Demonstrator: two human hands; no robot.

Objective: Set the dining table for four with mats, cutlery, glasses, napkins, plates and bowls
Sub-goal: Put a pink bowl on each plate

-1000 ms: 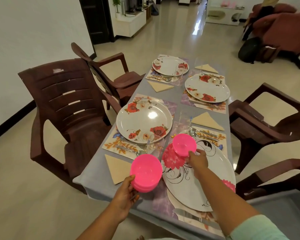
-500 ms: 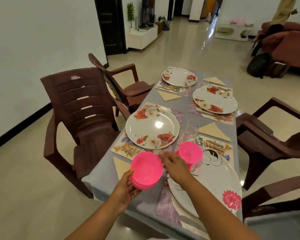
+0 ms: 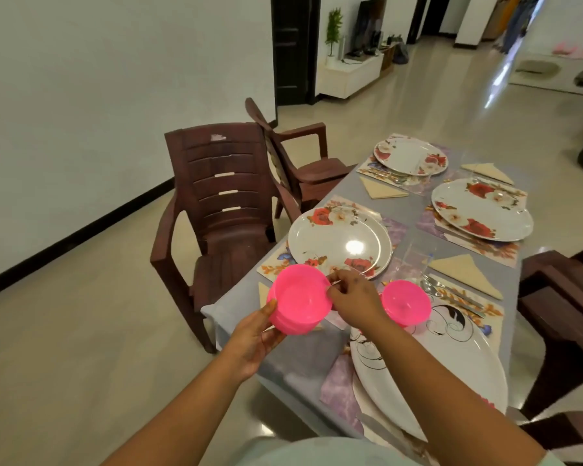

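Your left hand [image 3: 249,344] held the stack of pink bowls [image 3: 298,299] with curled fingers, while your right hand [image 3: 352,297] pinched its top rim.

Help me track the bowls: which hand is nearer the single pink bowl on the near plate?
Right. The right hand is just beside the single pink bowl; the left hand is farther, beyond the pink bowl stack.

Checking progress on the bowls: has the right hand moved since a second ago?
Yes. The right hand left the bowl on the near plate and went left to the held stack.
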